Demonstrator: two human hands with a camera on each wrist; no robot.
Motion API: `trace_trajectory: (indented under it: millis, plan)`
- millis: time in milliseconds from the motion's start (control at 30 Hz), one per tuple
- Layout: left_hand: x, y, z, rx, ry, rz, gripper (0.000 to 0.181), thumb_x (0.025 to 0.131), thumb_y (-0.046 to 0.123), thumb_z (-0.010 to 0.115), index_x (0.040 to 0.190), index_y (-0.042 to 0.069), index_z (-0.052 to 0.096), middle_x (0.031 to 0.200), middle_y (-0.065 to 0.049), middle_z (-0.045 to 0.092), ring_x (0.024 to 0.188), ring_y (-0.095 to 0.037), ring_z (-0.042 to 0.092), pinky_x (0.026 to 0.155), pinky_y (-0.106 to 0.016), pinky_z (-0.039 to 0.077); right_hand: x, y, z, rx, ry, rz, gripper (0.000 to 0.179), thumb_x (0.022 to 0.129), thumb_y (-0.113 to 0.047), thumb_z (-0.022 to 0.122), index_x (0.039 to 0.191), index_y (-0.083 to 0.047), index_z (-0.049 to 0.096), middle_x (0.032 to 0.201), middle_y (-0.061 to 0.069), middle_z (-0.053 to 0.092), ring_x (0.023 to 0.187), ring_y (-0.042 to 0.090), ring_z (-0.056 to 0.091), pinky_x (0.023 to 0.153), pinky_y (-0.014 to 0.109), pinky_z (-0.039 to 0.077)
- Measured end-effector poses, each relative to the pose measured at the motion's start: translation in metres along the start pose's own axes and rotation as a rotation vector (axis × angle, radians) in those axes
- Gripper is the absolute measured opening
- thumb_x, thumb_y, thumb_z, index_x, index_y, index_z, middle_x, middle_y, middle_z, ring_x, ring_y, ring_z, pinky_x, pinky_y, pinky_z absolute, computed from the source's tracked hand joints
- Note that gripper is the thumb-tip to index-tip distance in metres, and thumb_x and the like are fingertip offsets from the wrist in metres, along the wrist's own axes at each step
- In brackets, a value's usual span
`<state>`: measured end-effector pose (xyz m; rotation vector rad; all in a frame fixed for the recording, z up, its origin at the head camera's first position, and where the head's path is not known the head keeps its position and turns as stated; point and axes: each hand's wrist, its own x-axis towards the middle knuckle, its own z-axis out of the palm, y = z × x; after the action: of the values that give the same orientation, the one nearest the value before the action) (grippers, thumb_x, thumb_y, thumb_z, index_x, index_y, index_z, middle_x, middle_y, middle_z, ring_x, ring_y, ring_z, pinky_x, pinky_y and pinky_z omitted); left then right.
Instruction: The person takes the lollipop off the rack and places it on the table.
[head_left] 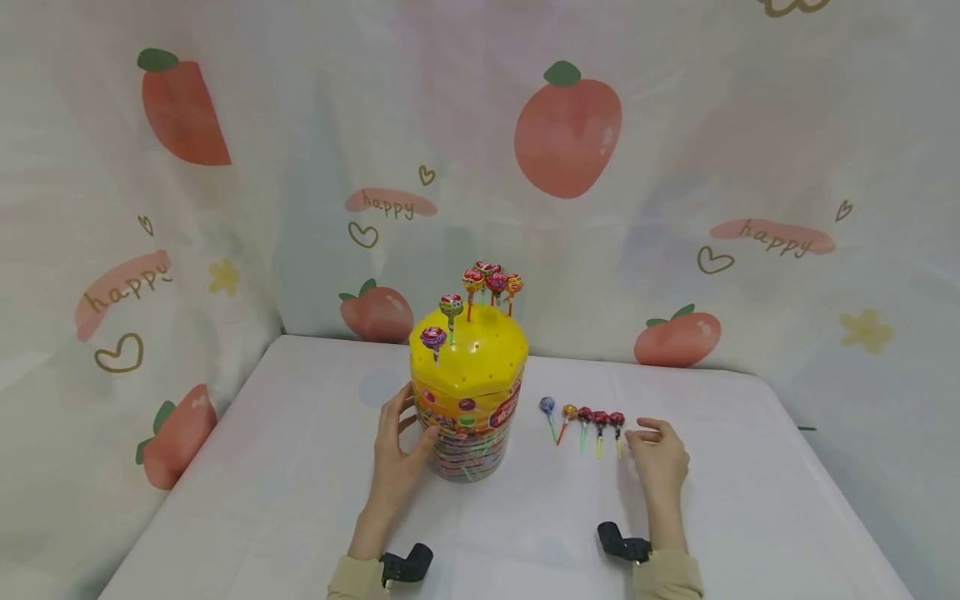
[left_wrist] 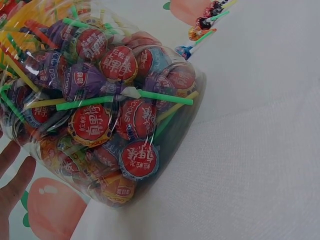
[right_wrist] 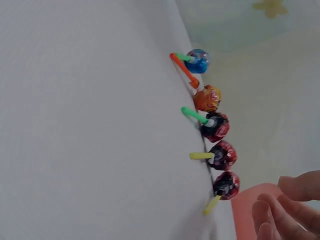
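We log a white-covered desk (head_left: 300, 450), on it a yellow-lidded lollipop jar (head_left: 468, 408), left hand (head_left: 399, 460) with fingers curled round its side, right hand (head_left: 662, 460) with fingers loosely apart, just beside five wrapped lollipops (head_left: 584, 414) lying in a row.

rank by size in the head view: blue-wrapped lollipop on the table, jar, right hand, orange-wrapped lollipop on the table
1. Jar, clearly largest
2. Right hand
3. Blue-wrapped lollipop and orange-wrapped lollipop: smallest, too alike to rank
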<state>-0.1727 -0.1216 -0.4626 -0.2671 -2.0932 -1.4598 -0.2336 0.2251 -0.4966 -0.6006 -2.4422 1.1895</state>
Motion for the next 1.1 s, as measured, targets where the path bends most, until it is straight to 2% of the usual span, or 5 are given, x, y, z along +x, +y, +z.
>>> trace_trajectory:
  millis: [267, 533, 733, 933, 1100]
  plan:
    - [0.0, 0.001, -0.001, -0.006, -0.007, -0.008, 0.067, 0.085, 0.002, 0.067, 0.144, 0.0, 0.036, 0.138, -0.022, 0.045, 0.124, -0.032, 0.046, 0.098, -0.059, 0.047, -0.01, -0.027, -0.013, 0.073, 0.014, -0.08, 0.026, 0.086, -0.015, 0.067, 0.11, -0.005, 0.068, 0.094, 0.019, 0.073, 0.057, -0.014, 0.049, 0.056, 0.017, 0.04]
    - [0.0, 0.002, -0.001, -0.008, -0.01, -0.019, 0.067, 0.085, 0.002, 0.067, 0.145, 0.001, 0.036, 0.138, -0.022, 0.045, 0.125, -0.034, 0.046, 0.099, -0.059, 0.046, -0.027, -0.061, -0.021, 0.296, -0.052, -0.109, 0.023, 0.085, -0.007, 0.068, 0.108, -0.003, 0.069, 0.084, 0.003, 0.074, 0.064, -0.01, 0.056, 0.058, 0.009, 0.048]
    - [0.0, 0.002, -0.001, -0.014, -0.016, -0.023, 0.067, 0.085, 0.003, 0.067, 0.145, 0.002, 0.036, 0.139, -0.021, 0.044, 0.125, -0.032, 0.046, 0.1, -0.058, 0.046, -0.037, -0.078, -0.025, 0.339, -0.067, -0.158, 0.022, 0.085, -0.007, 0.07, 0.107, -0.005, 0.07, 0.084, 0.0, 0.073, 0.068, -0.008, 0.058, 0.058, 0.01, 0.049]
    - [0.001, 0.002, 0.0, -0.017, -0.018, -0.019, 0.067, 0.086, 0.003, 0.067, 0.145, 0.002, 0.036, 0.139, -0.021, 0.044, 0.125, -0.035, 0.046, 0.1, -0.059, 0.046, -0.047, -0.096, -0.033, 0.374, -0.075, -0.226, 0.023, 0.085, -0.01, 0.071, 0.109, -0.007, 0.07, 0.077, -0.023, 0.062, 0.073, -0.008, 0.058, 0.063, 0.009, 0.048]
    - [0.0, 0.001, -0.001, -0.015, -0.013, -0.02, 0.067, 0.085, 0.003, 0.067, 0.145, 0.003, 0.036, 0.138, -0.021, 0.045, 0.125, -0.032, 0.046, 0.1, -0.059, 0.046, -0.061, -0.118, -0.035, 0.449, -0.095, -0.318, 0.023, 0.084, -0.008, 0.072, 0.107, -0.006, 0.071, 0.079, -0.022, 0.064, 0.075, -0.006, 0.061, 0.067, 0.009, 0.048]
